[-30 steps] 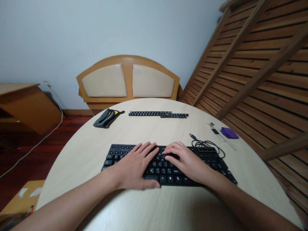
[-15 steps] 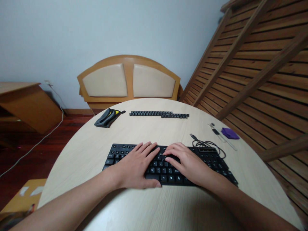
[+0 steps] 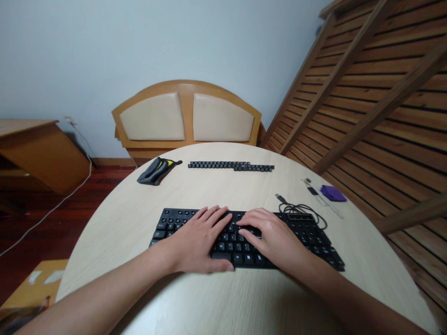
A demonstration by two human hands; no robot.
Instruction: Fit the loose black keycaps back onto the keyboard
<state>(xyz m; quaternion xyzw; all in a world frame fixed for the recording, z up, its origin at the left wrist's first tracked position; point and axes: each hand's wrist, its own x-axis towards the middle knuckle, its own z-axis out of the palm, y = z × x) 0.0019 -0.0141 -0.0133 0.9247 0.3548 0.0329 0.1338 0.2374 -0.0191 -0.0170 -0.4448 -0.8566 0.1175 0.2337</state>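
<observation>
A black keyboard (image 3: 240,248) lies on the table before me, with small bare key sockets (image 3: 173,220) along its upper left rows. My left hand (image 3: 199,239) rests flat across its left-middle part, fingers spread and thumb along the front edge. Over the keys just right of it, my right hand (image 3: 270,232) is curled, thumb and index fingertips close together. Whatever lies between those fingertips is hidden or too small to name. Behind the keyboard, loose black keycaps (image 3: 218,164) stand in rows on the table.
The round pale table (image 3: 122,223) also bears a grey, black and yellow pouch-like item (image 3: 156,172), a coiled USB cable (image 3: 302,208), a purple cloth (image 3: 333,193) and a thin pale tool (image 3: 324,199). Beyond stand a headboard (image 3: 188,111) and a slatted wooden panel (image 3: 377,107).
My right hand has shifted very slightly, its fingertips staying over the same keys. My left hand and the things on the table have not visibly moved.
</observation>
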